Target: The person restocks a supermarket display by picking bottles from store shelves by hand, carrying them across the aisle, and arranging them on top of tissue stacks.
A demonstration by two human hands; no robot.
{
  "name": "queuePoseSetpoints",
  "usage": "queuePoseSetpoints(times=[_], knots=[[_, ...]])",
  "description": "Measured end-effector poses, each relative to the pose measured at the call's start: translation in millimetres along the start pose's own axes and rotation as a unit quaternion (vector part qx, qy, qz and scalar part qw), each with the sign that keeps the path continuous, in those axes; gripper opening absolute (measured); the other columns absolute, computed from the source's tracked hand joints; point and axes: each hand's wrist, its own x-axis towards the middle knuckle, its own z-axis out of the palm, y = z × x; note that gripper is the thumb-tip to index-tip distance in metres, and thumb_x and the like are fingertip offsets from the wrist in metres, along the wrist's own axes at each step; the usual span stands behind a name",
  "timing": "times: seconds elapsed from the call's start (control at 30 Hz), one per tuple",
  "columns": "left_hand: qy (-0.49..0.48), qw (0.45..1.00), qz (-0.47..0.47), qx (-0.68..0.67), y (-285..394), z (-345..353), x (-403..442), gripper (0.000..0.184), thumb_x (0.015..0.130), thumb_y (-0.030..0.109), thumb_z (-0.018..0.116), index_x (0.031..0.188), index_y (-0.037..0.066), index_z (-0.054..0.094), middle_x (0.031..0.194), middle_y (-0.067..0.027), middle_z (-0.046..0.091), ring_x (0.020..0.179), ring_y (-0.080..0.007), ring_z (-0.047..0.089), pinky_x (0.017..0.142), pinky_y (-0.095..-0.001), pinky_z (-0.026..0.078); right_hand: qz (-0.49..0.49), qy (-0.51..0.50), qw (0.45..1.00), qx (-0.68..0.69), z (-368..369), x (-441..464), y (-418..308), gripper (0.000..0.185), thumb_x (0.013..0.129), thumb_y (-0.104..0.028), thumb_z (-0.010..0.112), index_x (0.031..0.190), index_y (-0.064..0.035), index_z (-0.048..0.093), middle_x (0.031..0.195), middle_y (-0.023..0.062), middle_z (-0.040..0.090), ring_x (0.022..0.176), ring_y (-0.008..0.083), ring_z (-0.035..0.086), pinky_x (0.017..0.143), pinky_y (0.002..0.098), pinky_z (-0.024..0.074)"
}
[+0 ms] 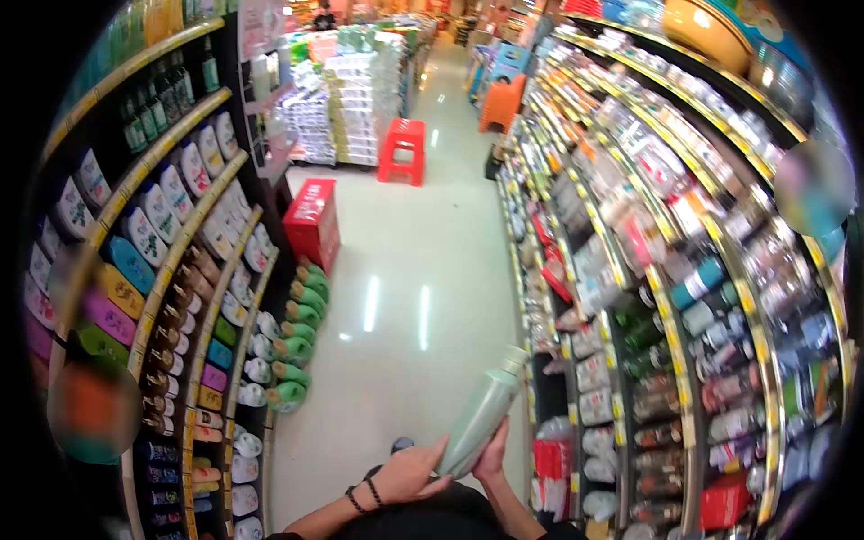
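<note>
A pale green plastic bottle with a light cap is held in front of my body, tilted so the cap points up and to the right. My left hand, with dark beaded bands at the wrist, grips its lower end, the thumb along the side. Farther up on the right side, my right hand is closed around the bottle, its fingers partly hidden behind it. The label side cannot be made out.
Curved shelves of bottles flank the aisle; the right shelf edge is close. Along the left base stand several green jugs and a red box. A red stool and stacked packs are farther ahead.
</note>
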Motion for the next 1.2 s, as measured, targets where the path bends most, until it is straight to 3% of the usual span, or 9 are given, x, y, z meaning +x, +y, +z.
queuePoseSetpoints(times=[0.1,0.47,0.7,0.8,0.9,0.93,1.03,1.07,1.2], knots=[[-0.019,1.0,-0.014,-0.002,-24.0,-14.8,42.9,0.076,0.097,0.038,0.061,0.148,-0.01,0.031,0.1,-0.025,0.065,0.084,-0.0407,0.065,0.074,-0.046,0.054,0.011,0.007,0.998,0.057,25.3,42.8,-15.9,0.067,0.104,-0.065,0.028,0.142,-0.0143,0.049,0.128,0.005,0.061,0.116,0.0225,0.06,0.102,0.0374,0.0477],[0.021,0.996,-0.076,0.03,-120.6,-59.8,234.1,0.072,0.096,0.038,0.063,0.149,-0.002,0.037,0.115,-0.0247,0.065,0.095,-0.0405,0.066,0.081,-0.0456,0.054,-0.015,0.001,0.996,0.083,78.9,244.1,-49.9,0.062,0.107,-0.059,0.027,0.139,-0.0117,0.051,0.125,0.0045,0.062,0.112,0.0205,0.06,0.101,0.035,0.0477],[0.106,0.982,-0.107,0.11,-200.1,-111.1,388.5,0.07,0.096,0.04,0.064,0.148,-0.001,0.04,0.12,-0.0237,0.064,0.1,-0.0407,0.065,0.084,-0.0465,0.053,-0.03,-0.058,0.998,0.017,152.4,410.8,-112.1,0.054,0.11,-0.048,0.027,0.134,-0.0074,0.054,0.123,0.0048,0.062,0.111,0.0169,0.058,0.1,0.0339,0.0464],[0.091,0.976,-0.16,0.113,-222.8,-136.5,445.1,0.069,0.096,0.04,0.064,0.147,0.0,0.041,0.121,-0.0246,0.064,0.103,-0.0414,0.064,0.086,-0.046,0.053,-0.047,-0.059,0.993,-0.089,162.8,482.5,-113.1,0.054,0.111,-0.044,0.028,0.129,-0.0016,0.057,0.123,0.0087,0.062,0.111,0.0181,0.058,0.099,0.0342,0.0459],[0.124,0.971,-0.162,0.128,-252.8,-152.3,491.2,0.068,0.097,0.039,0.061,0.147,-0.001,0.04,0.121,-0.0234,0.063,0.098,-0.0397,0.065,0.081,-0.0455,0.055,-0.107,-0.079,0.969,-0.208,181.6,531.2,-114.5,0.054,0.112,-0.04,0.028,0.126,0.0026,0.058,0.122,0.0122,0.062,0.111,0.0199,0.057,0.098,0.0342,0.0456],[0.15,0.97,-0.143,0.128,-261.7,-158.9,504.5,0.068,0.097,0.036,0.062,0.147,-0.002,0.039,0.122,-0.0238,0.063,0.099,-0.0404,0.065,0.081,-0.0455,0.056,-0.135,-0.081,0.969,-0.189,190.0,549.5,-110.2,0.053,0.112,-0.038,0.028,0.125,0.0042,0.058,0.122,0.0138,0.062,0.11,0.0211,0.057,0.097,0.0344,0.0454],[0.187,0.967,-0.127,0.119,-287.9,-176.7,536.1,0.068,0.096,0.034,0.064,0.147,-0.003,0.039,0.125,-0.0254,0.062,0.101,-0.0407,0.066,0.083,-0.0454,0.056,-0.117,-0.099,0.97,-0.189,215.3,578.1,-124.1,0.042,0.111,-0.026,0.03,0.115,0.0042,0.058,0.112,0.0182,0.062,0.104,0.0262,0.058,0.094,0.0394,0.045],[0.188,0.966,-0.141,0.11,-297.1,-181.5,545.3,0.068,0.096,0.034,0.064,0.148,-0.003,0.039,0.126,-0.026,0.062,0.102,-0.0408,0.066,0.083,-0.0452,0.056,-0.146,-0.101,0.961,-0.21,213.3,596.3,-113.6,0.036,0.11,-0.024,0.033,0.11,0.0025,0.058,0.101,0.0149,0.061,0.095,0.0241,0.057,0.087,0.0381,0.0464],[0.202,0.961,-0.162,0.093,-341.9,-202.8,587.0,0.069,0.095,0.032,0.065,0.148,-0.003,0.038,0.124,-0.0276,0.063,0.104,-0.0413,0.066,0.085,-0.0448,0.055,-0.117,-0.121,0.951,-0.261,244.1,637.8,-129.0,0.032,0.11,-0.024,0.037,0.106,0.0008,0.056,0.091,0.0096,0.058,0.085,0.0182,0.055,0.077,0.0333,0.0464]])
